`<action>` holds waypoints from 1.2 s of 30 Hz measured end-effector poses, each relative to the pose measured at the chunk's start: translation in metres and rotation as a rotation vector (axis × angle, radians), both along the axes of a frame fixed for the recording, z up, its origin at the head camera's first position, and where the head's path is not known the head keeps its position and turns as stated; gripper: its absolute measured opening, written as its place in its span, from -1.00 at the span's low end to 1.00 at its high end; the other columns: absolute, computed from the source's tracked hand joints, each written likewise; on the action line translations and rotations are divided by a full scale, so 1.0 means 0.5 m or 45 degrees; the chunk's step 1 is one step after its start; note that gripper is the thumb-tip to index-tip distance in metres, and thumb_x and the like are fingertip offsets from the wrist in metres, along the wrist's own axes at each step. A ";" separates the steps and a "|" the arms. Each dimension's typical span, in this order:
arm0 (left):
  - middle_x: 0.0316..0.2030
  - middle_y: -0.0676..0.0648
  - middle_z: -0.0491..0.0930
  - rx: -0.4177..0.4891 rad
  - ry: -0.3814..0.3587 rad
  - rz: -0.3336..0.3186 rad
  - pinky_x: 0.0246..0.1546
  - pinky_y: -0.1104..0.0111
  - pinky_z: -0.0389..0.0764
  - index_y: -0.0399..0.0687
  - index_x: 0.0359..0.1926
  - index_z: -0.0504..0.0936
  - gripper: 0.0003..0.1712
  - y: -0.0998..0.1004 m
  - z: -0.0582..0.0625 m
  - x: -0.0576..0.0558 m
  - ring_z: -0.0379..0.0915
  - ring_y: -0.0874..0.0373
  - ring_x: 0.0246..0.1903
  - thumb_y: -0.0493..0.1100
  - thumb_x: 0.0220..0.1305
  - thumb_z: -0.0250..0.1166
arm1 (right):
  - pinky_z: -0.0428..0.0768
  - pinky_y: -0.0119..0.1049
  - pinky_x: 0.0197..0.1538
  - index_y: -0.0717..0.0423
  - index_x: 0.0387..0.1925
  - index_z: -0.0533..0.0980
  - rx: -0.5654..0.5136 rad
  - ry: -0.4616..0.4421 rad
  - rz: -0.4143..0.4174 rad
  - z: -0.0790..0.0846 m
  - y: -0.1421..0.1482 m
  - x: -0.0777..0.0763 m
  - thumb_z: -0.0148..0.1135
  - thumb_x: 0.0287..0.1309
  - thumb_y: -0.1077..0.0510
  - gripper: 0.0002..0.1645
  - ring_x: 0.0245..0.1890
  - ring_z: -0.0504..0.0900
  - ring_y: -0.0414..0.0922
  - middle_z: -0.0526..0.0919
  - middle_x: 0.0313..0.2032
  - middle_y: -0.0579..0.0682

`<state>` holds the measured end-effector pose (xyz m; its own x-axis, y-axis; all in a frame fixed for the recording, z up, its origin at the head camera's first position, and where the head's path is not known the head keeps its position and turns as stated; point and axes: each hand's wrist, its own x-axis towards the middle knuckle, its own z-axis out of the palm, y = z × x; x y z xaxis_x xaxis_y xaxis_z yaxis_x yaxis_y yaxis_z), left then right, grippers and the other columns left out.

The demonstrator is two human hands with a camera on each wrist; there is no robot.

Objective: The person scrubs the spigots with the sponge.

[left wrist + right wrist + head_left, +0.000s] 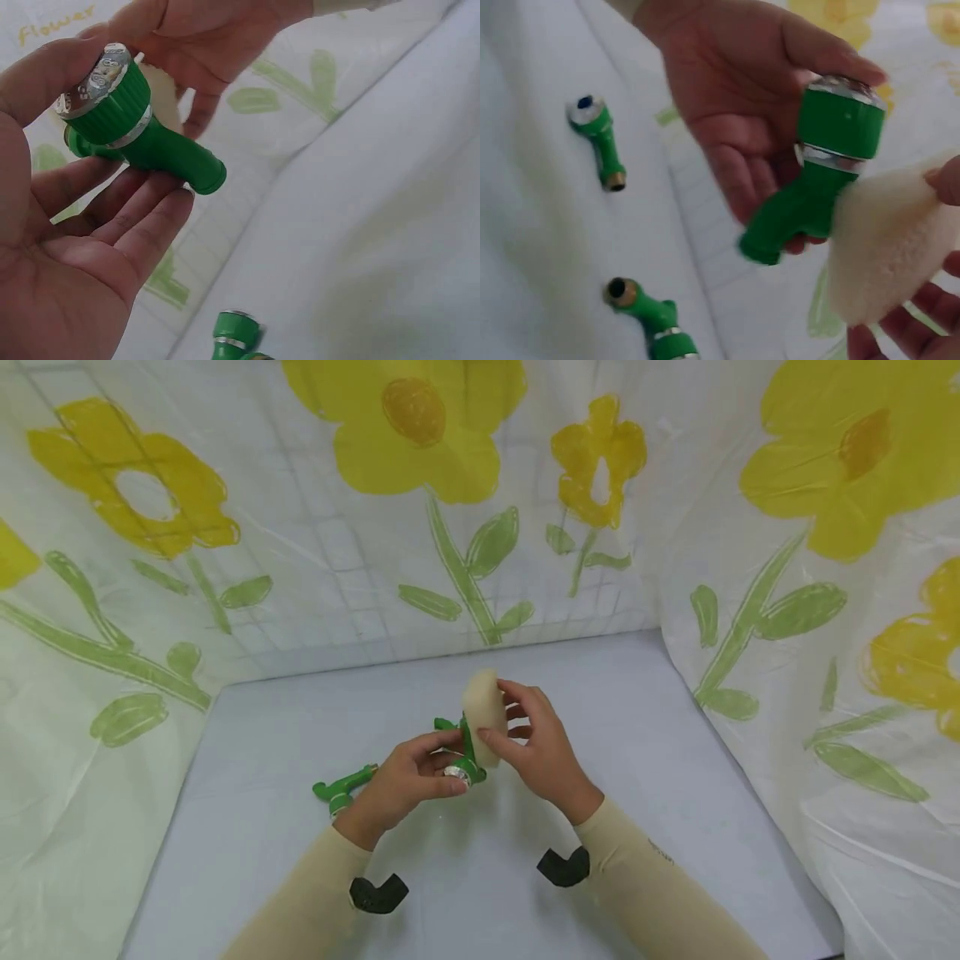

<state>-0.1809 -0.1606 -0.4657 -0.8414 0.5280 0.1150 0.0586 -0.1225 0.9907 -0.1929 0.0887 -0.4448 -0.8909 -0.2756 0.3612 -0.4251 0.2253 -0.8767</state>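
My left hand (405, 787) holds a green tap (169, 154) with a silver-topped knob, above the table. Its thumb lies on the knob's top while the fingers support the tap's body from below. In my right hand (551, 756) is a cream sponge (483, 710), gripped between thumb and fingers. The sponge sits right against the tap's side, as the right wrist view (889, 247) shows. Part of the tap is hidden behind the sponge and the left fingers in the head view.
Another green tap (341, 789) lies on the table (270, 860) left of the left hand. Two loose taps show in the right wrist view, one farther left (604, 146) and one at the bottom (656, 322). A flower-printed curtain (322, 568) surrounds the table's back and sides.
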 end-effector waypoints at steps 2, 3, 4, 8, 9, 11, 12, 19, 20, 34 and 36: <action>0.33 -0.33 0.48 0.021 0.020 0.056 0.09 0.20 0.72 -0.44 0.53 0.37 -0.17 -0.002 0.004 -0.004 0.59 -0.04 0.27 -0.34 0.33 0.52 | 0.68 0.16 0.07 0.07 0.57 0.38 0.034 -0.029 0.048 -0.004 0.000 0.003 0.47 0.42 0.06 -0.20 0.11 0.57 0.02 0.50 0.19 0.05; 0.31 -0.32 0.48 0.028 0.029 0.099 0.07 0.22 0.72 -0.42 0.53 0.38 -0.18 -0.006 0.006 -0.007 0.60 -0.04 0.26 -0.35 0.33 0.51 | 0.68 0.14 0.07 0.07 0.57 0.38 0.057 -0.049 0.081 -0.010 -0.001 0.007 0.46 0.43 0.06 -0.21 0.10 0.57 0.01 0.50 0.19 0.04; 0.30 -0.32 0.48 0.035 0.035 0.137 0.06 0.24 0.72 -0.39 0.53 0.38 -0.18 -0.010 0.009 -0.009 0.61 -0.04 0.24 -0.35 0.32 0.50 | 0.68 0.12 0.07 0.06 0.57 0.38 0.080 -0.070 0.112 -0.017 -0.003 0.010 0.46 0.43 0.07 -0.21 0.10 0.57 -0.01 0.50 0.18 0.02; 0.27 -0.31 0.47 0.062 0.025 0.197 0.06 0.27 0.70 -0.35 0.57 0.33 -0.15 -0.025 0.015 -0.018 0.63 -0.03 0.15 -0.37 0.33 0.46 | 0.71 0.10 0.05 0.06 0.55 0.40 0.109 -0.102 0.167 -0.041 -0.010 0.021 0.47 0.41 0.09 -0.22 0.10 0.57 -0.06 0.52 0.15 -0.01; 0.27 -0.31 0.46 0.074 0.023 0.178 0.07 0.27 0.70 -0.36 0.57 0.31 -0.15 -0.025 0.014 -0.019 0.63 -0.03 0.14 -0.37 0.34 0.45 | 0.71 0.12 0.05 0.07 0.55 0.40 0.101 -0.091 0.159 -0.042 -0.011 0.021 0.48 0.40 0.10 -0.22 0.09 0.58 -0.05 0.52 0.15 0.00; 0.28 -0.31 0.45 0.079 0.010 0.131 0.08 0.27 0.69 -0.35 0.57 0.31 -0.16 -0.021 0.012 -0.017 0.62 -0.03 0.16 -0.35 0.36 0.45 | 0.70 0.18 0.06 0.08 0.55 0.40 0.076 -0.058 0.127 -0.032 -0.010 0.018 0.49 0.38 0.12 -0.21 0.11 0.58 -0.04 0.52 0.16 0.01; 0.28 -0.31 0.45 0.078 0.003 0.104 0.09 0.26 0.69 -0.35 0.56 0.32 -0.17 -0.016 0.010 -0.015 0.61 -0.03 0.17 -0.34 0.37 0.46 | 0.69 0.21 0.06 0.08 0.55 0.40 0.062 -0.035 0.106 -0.025 -0.009 0.015 0.49 0.37 0.12 -0.20 0.11 0.58 -0.02 0.52 0.16 0.02; 0.31 -0.36 0.44 0.048 0.025 0.051 0.10 0.18 0.71 -0.30 0.56 0.35 -0.14 -0.002 0.016 -0.005 0.56 -0.11 0.29 -0.37 0.32 0.52 | 0.69 0.14 0.06 0.04 0.55 0.40 0.008 0.009 0.041 0.001 -0.008 0.003 0.49 0.39 0.07 -0.21 0.09 0.58 -0.01 0.51 0.17 0.02; 0.30 -0.36 0.44 0.052 0.040 0.082 0.09 0.19 0.72 -0.31 0.56 0.35 -0.14 -0.005 0.019 -0.006 0.56 -0.10 0.29 -0.38 0.31 0.52 | 0.69 0.11 0.05 0.03 0.56 0.40 0.016 -0.015 0.061 -0.006 -0.010 0.006 0.48 0.40 0.07 -0.21 0.09 0.58 -0.01 0.51 0.16 0.02; 0.28 -0.31 0.47 0.042 -0.003 0.041 0.11 0.19 0.70 -0.27 0.56 0.36 -0.15 0.006 -0.005 0.002 0.58 -0.09 0.26 -0.34 0.33 0.53 | 0.68 0.13 0.08 0.04 0.56 0.40 -0.042 0.032 0.013 -0.007 -0.005 0.012 0.48 0.38 0.07 -0.20 0.12 0.57 0.04 0.52 0.18 0.03; 0.29 -0.33 0.46 0.038 0.017 0.053 0.11 0.18 0.71 -0.27 0.56 0.37 -0.14 0.008 -0.003 0.003 0.56 -0.12 0.28 -0.36 0.31 0.54 | 0.68 0.14 0.09 0.03 0.56 0.40 -0.044 0.007 0.017 -0.008 -0.003 0.012 0.48 0.39 0.07 -0.20 0.11 0.57 0.03 0.52 0.18 0.03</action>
<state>-0.1792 -0.1565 -0.4673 -0.8609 0.4886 0.1416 0.0776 -0.1489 0.9858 -0.1868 0.0871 -0.4488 -0.8851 -0.2746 0.3757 -0.4329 0.1892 -0.8814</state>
